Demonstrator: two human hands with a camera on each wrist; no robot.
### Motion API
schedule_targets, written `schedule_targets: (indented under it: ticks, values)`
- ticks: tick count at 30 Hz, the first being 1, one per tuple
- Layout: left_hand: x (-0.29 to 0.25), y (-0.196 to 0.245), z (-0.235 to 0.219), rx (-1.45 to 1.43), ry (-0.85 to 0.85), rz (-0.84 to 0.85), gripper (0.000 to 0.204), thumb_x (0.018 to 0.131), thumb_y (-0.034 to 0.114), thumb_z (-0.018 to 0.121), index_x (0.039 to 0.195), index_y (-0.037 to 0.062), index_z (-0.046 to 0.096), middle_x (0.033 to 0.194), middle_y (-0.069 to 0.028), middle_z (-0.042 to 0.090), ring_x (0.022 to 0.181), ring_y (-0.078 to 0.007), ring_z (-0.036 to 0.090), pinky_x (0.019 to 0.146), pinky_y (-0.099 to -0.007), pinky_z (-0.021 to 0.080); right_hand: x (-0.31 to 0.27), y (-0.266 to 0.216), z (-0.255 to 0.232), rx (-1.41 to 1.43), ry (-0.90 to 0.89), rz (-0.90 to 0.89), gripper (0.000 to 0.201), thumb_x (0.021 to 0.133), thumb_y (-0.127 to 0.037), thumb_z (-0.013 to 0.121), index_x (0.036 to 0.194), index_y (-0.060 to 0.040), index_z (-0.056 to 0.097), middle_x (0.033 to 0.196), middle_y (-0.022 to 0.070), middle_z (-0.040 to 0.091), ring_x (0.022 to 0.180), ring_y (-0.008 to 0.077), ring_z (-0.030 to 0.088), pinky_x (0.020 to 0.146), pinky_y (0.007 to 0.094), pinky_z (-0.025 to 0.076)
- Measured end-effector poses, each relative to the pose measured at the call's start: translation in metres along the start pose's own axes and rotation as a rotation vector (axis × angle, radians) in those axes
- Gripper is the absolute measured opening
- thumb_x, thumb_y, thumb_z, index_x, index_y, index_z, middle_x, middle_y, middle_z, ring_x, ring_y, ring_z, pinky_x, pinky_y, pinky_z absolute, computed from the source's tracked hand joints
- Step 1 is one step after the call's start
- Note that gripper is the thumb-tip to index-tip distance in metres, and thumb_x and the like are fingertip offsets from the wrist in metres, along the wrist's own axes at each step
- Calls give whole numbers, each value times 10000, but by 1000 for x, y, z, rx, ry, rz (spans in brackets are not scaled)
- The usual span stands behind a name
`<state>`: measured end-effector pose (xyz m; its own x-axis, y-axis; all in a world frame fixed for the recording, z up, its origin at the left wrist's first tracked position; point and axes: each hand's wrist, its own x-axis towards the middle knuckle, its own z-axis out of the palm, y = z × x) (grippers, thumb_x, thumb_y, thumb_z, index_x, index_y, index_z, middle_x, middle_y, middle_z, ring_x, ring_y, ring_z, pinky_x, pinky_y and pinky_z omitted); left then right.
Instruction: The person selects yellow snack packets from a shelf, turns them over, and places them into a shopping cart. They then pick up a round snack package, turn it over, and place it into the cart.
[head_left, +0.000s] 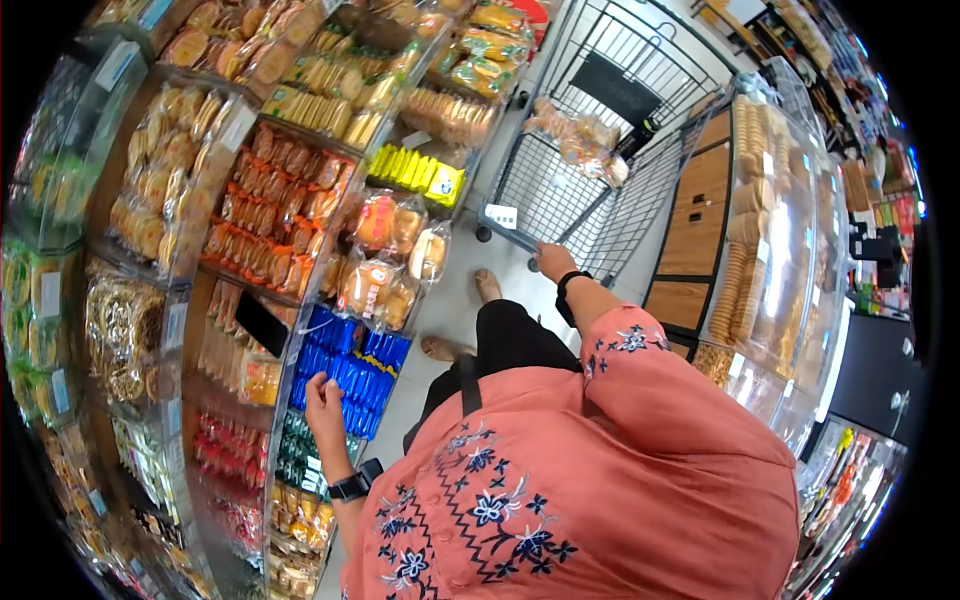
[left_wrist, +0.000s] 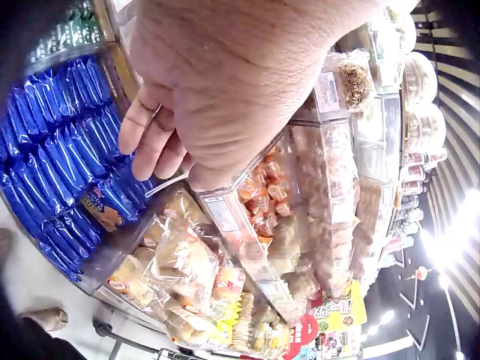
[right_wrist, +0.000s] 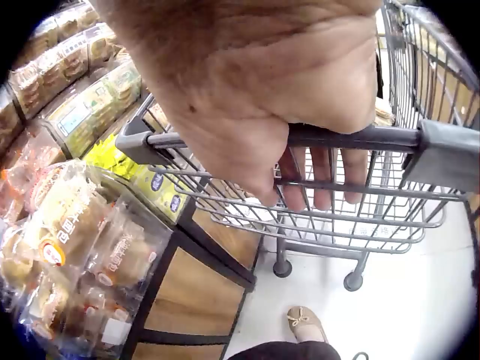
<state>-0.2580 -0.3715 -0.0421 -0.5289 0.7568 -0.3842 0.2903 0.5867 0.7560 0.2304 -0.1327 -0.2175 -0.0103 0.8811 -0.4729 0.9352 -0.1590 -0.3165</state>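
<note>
A: What does the left hand [head_left: 322, 397] do?

B: It reaches to the blue packs [head_left: 345, 372] on the shelf [head_left: 190, 300]. The fingers [left_wrist: 147, 131] are a little bent and their tips touch the packs, but they close around nothing that I can see.

A: How do these packs look?

B: They are slim and long, shiny blue, with a small orange picture on 1 of them in the left wrist view. They stand tightly in rows, side by side, in 1 compartment low on the shelf. Their long axis goes from the front of the shelf toward the back, and the short ends point out to the aisle.

A: And the right hand [head_left: 553, 262]?

B: It grasps the cart handle [right_wrist: 352, 137]. In the right wrist view the fingers [right_wrist: 324, 174] curl fully around the grey bar. The bar runs left to right across this view.

A: Where is the cart [head_left: 590, 150]?

B: In the aisle in front of the person, between the shelf and a glass case [head_left: 770, 230] of biscuits. A clear bag of snacks [head_left: 580, 135] lies inside the cart.

A: What is near the blue packs?

B: Bags of buns [head_left: 390, 255] hang just above them, and orange packs [head_left: 280, 215] are further up.
</note>
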Motion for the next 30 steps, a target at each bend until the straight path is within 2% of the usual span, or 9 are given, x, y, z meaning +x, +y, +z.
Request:
schedule_targets:
  ticks: [5,10,13,17,19,21,22,26,30]
  values:
    - [-12,-3,5,5,-4,-60,327,985,178,597,1237,-28,567,972,-74,629,824,-130,609,758,-276,525,5,18,-19,-58,-32,-38,301,955,-270,550,1151,-64,651,1039,221,693,1002,395,654,892,483,509]
    - [-11,29,31,70,17,-46,325,981,195,600,1213,-31,581,925,-76,637,786,-139,624,732,-283,521,17,50,-24,-114,-85,-138,286,924,-201,551,1163,-76,645,1025,211,700,970,393,665,864,485,521]
    - [-4,62,69,75,-27,20,316,981,193,596,1205,-29,585,917,-76,639,791,-140,627,734,-285,523,10,56,-42,-126,-100,-137,305,911,-92,506,1184,-88,641,1033,209,700,997,386,665,853,484,529]
    - [16,125,138,105,-146,91,291,970,172,600,1183,-26,603,918,-90,664,805,-150,637,736,-300,524,6,68,-61,-17,-177,-137,267,914,-93,483,1137,-61,626,1035,228,697,994,400,667,848,496,525]
    - [35,143,172,218,-238,212,290,959,159,606,1182,-26,606,928,-119,676,825,-185,659,747,-317,529,12,78,-63,44,-230,-194,305,900,-170,523,1162,-43,613,1041,245,691,1000,412,662,866,494,519]
    - [53,160,210,268,-325,331,299,951,159,615,1184,-27,604,948,-140,685,840,-206,670,755,-324,531,12,81,-85,88,-373,-184,427,908,-343,586,1200,-33,616,1125,237,678,1074,392,643,894,479,517]
    - [46,195,227,339,-350,353,324,939,175,630,1189,-29,601,1001,-182,695,876,-259,684,775,-347,535,19,88,-80,137,-402,-193,510,887,-430,619,1194,-22,612,1116,239,678,1075,403,635,912,479,507]
    - [59,247,292,403,-506,489,363,929,213,648,1206,-16,593,1031,-203,688,927,-313,681,814,-384,532,27,104,-56,201,-331,-266,431,910,-389,611,1136,-23,629,1070,241,684,1030,411,643,898,477,509]
    - [63,292,327,514,-592,502,352,917,204,667,1200,5,607,1027,-194,692,943,-278,681,813,-358,536,31,105,-61,204,-283,-244,341,907,-263,583,1144,-22,630,1061,242,688,1023,411,649,882,481,516]
